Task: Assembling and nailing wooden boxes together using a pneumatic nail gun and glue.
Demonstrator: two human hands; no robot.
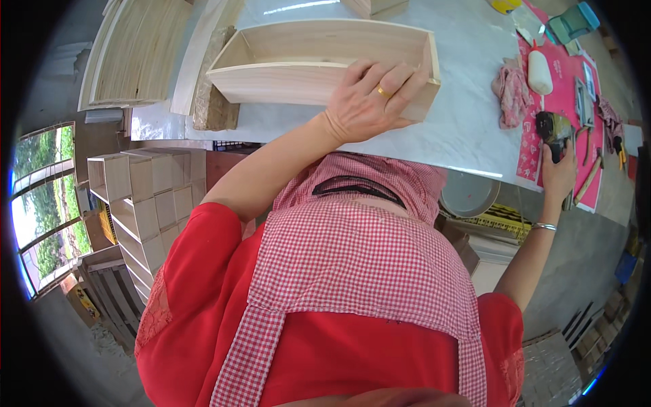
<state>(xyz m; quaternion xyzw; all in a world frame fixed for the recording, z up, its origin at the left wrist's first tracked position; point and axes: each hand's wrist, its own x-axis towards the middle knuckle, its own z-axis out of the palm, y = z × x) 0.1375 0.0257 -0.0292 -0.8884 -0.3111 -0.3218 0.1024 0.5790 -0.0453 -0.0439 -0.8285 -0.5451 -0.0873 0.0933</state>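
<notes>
A long, pale wooden box (285,83) with an open top lies on the worktable (420,146). My left hand (380,95) is closed over its near wall by the right end, fingers hooked over the rim. A gold ring is on one finger. Out to the right, my right hand (560,169) is wrapped round the handle of a dark, pistol-shaped power tool (555,127) at the edge of a pink sheet (532,146). The tool's exact kind cannot be made out.
A rough wood block (217,112) touches the box's left end. Thin boards (135,51) are stacked farther left. Near the power tool lie a white squeeze bottle (539,71), a crumpled cloth (513,95) and a hammer (588,178). Finished-looking boxes (152,197) are piled at lower left.
</notes>
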